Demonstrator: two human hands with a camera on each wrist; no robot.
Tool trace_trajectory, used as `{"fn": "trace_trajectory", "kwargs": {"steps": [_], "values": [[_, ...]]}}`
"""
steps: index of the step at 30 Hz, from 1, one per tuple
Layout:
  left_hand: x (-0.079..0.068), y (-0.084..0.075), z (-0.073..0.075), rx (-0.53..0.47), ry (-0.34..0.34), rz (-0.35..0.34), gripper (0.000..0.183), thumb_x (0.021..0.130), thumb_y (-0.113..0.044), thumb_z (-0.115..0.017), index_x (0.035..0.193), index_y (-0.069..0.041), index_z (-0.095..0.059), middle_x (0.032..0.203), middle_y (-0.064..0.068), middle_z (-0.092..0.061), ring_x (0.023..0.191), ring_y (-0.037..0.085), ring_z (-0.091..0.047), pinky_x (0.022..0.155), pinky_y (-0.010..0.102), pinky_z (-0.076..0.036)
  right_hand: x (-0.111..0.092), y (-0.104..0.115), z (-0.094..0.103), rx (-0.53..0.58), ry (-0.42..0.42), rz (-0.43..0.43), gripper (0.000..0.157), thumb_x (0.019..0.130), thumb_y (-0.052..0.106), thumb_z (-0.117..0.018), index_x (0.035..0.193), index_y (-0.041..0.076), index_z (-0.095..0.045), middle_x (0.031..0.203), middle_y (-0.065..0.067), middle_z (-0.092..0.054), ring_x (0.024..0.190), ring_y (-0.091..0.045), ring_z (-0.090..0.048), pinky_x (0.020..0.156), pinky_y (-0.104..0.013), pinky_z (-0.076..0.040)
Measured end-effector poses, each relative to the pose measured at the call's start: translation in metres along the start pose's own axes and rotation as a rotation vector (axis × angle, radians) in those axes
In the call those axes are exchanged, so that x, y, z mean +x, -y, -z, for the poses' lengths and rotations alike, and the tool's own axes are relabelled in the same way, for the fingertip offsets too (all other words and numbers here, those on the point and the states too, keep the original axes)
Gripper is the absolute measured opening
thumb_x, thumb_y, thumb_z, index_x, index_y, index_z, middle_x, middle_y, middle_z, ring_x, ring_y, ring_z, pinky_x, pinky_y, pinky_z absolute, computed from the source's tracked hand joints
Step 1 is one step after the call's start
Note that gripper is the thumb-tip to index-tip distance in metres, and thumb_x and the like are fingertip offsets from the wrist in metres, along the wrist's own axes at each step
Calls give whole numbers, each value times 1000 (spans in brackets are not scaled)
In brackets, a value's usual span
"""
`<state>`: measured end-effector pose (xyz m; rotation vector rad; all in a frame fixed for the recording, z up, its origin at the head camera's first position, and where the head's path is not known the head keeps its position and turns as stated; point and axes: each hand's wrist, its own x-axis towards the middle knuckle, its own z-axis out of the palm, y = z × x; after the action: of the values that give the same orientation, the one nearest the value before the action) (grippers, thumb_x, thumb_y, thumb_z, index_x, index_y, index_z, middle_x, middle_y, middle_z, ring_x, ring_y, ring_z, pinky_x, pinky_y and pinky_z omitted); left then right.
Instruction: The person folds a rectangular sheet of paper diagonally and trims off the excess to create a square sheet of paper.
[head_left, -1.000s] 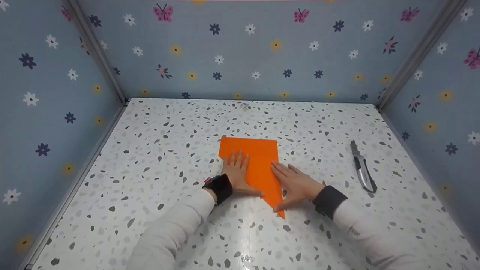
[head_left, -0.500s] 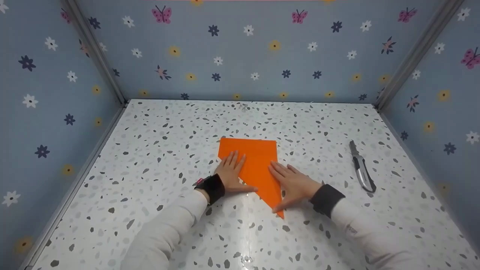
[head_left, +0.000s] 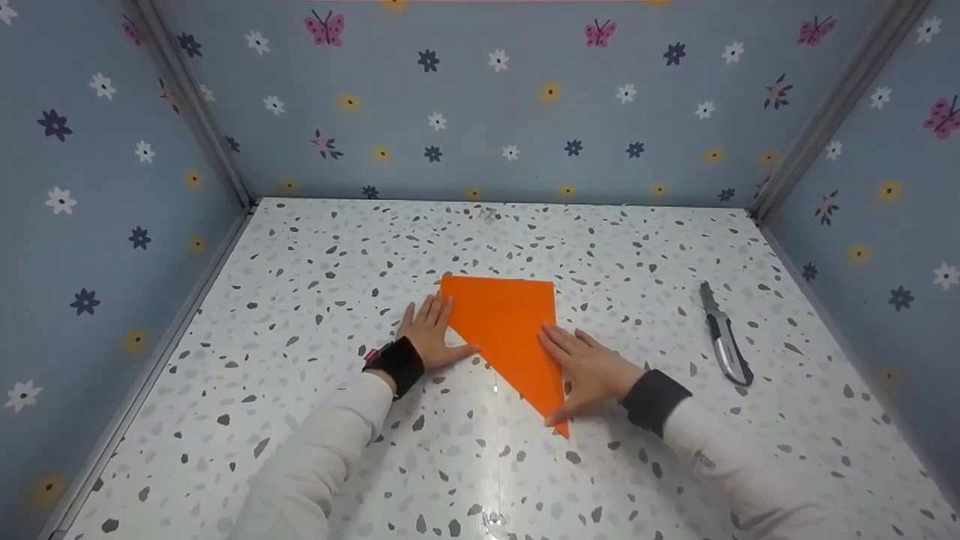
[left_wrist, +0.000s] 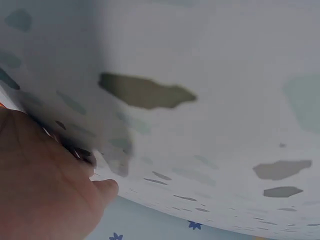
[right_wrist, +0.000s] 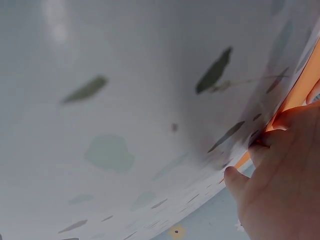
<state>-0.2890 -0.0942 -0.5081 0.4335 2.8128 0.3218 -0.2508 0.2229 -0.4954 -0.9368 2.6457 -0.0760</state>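
Observation:
A folded sheet of orange paper (head_left: 510, 330) lies flat on the speckled table, its slanted left edge running down to a point at the front. My left hand (head_left: 433, 334) rests along that slanted edge with fingers straight, its thumb tip at the paper's side. On the right edge lies my right hand (head_left: 592, 367), fingers extended onto the paper and thumb near the lower point. In the right wrist view, the orange paper (right_wrist: 300, 90) shows beside the right hand (right_wrist: 285, 175). The left wrist view has the left hand (left_wrist: 45, 180) over the white surface, with a sliver of orange at the edge.
A grey and black utility knife (head_left: 726, 337) lies right of the paper, blade end pointing away. The white speckled table (head_left: 337, 247) is bordered by blue panels (head_left: 480, 105) with flowers and butterflies at the back and both sides.
My left hand has slid leftward and slightly away from me, off the middle of the paper to its slanted edge. The right hand and the paper have barely moved.

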Motion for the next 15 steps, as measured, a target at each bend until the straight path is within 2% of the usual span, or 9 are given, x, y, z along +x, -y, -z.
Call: {"fn": "trace_trajectory", "kwargs": {"steps": [4, 7, 11, 15], "values": [[11, 7, -7, 40, 8, 23, 100, 98, -73, -37, 166, -8, -3, 175, 15, 2, 164, 35, -2, 132, 59, 0, -1, 0, 1, 0, -1, -5, 144, 64, 95, -62, 166, 15, 0, 176, -6, 4, 165, -23, -3, 134, -52, -8], [13, 6, -9, 74, 8, 43, 89, 104, -65, -32, 165, -8, 0, 175, 14, 3, 164, 34, -1, 132, 58, 2, 0, 1, 1, 1, -1, -5, 144, 65, 95, -61, 166, 15, 0, 176, -6, 4, 165, -23, -3, 134, -52, -8], [0, -5, 2, 67, -1, 60, 80, 107, -55, -33, 166, -8, -4, 175, 13, -1, 164, 33, -4, 133, 56, 1, 0, 1, 1, 0, -1, 6, 143, 66, 94, -64, 166, 13, -1, 176, -7, 3, 165, -24, -4, 134, -53, -9], [-13, -12, 11, 35, -28, 51, 91, 102, -62, -42, 165, -5, -12, 175, 15, -7, 163, 34, -10, 132, 58, -4, 0, 0, 1, 4, -1, 11, 143, 66, 92, -66, 166, 12, -2, 176, -9, 2, 164, -26, -5, 133, -54, -10]]}}
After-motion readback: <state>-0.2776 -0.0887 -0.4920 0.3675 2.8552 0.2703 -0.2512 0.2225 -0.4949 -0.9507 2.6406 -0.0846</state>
